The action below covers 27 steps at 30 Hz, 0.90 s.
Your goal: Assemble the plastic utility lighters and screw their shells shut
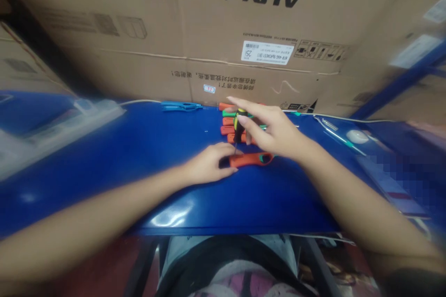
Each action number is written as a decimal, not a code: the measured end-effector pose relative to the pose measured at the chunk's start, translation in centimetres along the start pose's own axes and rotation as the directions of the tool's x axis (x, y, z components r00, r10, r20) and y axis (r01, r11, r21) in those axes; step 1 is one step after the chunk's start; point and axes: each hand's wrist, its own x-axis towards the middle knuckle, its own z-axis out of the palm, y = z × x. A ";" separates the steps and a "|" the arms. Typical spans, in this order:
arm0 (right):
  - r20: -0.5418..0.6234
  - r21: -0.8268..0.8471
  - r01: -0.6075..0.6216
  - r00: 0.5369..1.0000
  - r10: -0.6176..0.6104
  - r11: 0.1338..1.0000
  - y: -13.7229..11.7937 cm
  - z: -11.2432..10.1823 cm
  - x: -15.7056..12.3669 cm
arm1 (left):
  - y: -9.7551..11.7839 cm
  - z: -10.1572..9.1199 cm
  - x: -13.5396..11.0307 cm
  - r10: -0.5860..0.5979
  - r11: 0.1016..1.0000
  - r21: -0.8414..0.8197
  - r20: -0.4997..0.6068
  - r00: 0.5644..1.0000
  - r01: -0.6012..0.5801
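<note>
My left hand (pixel 211 164) grips the end of an orange plastic handle (pixel 248 159) with a dark oval opening and a bit of green at its right end, lying flat on the blue table. In my right hand (pixel 273 127) is a screwdriver (pixel 238 131) with a black and yellow grip. It stands nearly upright, its thin shaft pointing down at the handle near my left fingers; whether the tip sits in a screw cannot be seen. Behind it lies a row of several similar orange handles (pixel 227 130) and a green handle (pixel 229 113), partly covered by my right hand.
A large cardboard box (pixel 121 60) walls off the back of the blue table (pixel 167 148). Blue plastic parts (pixel 181 106) lie against it. At left is a blurred clear plastic bag or sheet (pixel 59 134); at right, a white round object (pixel 357 137) beside thin rods (pixel 336 135).
</note>
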 end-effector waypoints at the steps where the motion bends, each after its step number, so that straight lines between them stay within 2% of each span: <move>1: 0.023 0.030 0.014 1.000 -0.015 0.999 -0.1 -0.2 0.2 | 0.0 0.0 0.0 0.004 1.000 -0.003 -0.003 1.000 -0.004; 4: -0.012 -0.065 0.074 0.997 -0.075 0.995 -0.5 -0.4 0.5 | 0.2 -0.1 0.0 0.008 1.000 -0.015 -0.004 1.000 -0.008; 6: -0.044 -0.139 0.070 0.996 -0.077 0.988 -0.8 -0.2 0.4 | 0.1 -0.1 0.0 0.010 1.000 -0.025 0.003 1.000 -0.010; 9: 0.012 -0.043 0.038 0.999 -0.038 0.998 -1.1 0.0 0.1 | 0.0 -0.1 0.1 0.018 1.000 -0.022 0.019 1.000 -0.018; 11: 0.045 0.006 0.057 0.997 -0.057 0.998 -1.1 0.1 0.1 | 0.0 -0.1 0.0 0.011 1.000 -0.012 0.026 1.000 -0.011; 15: -0.018 -0.215 0.125 0.991 -0.132 0.969 -1.0 -0.1 0.2 | 0.0 0.0 0.1 -0.006 1.000 -0.002 0.036 0.999 0.006; 17: -0.013 -0.272 0.143 0.988 -0.153 0.952 -1.2 -0.5 0.4 | 0.0 0.0 0.1 -0.004 1.000 -0.003 0.035 0.999 0.004; 21: 0.132 -0.082 0.215 0.970 -0.203 0.973 -1.6 -1.7 0.9 | 0.2 -0.1 0.1 -0.005 1.000 -0.012 0.033 0.999 0.005; 23: 0.159 -0.040 0.226 0.963 -0.217 0.973 -1.4 -1.9 0.9 | 0.1 -0.1 0.1 -0.004 1.000 -0.017 0.030 1.000 0.004; 27: 0.051 -0.280 0.158 0.987 -0.149 0.947 -0.5 -1.3 0.6 | 0.0 0.0 0.0 0.015 1.000 -0.017 0.006 1.000 -0.015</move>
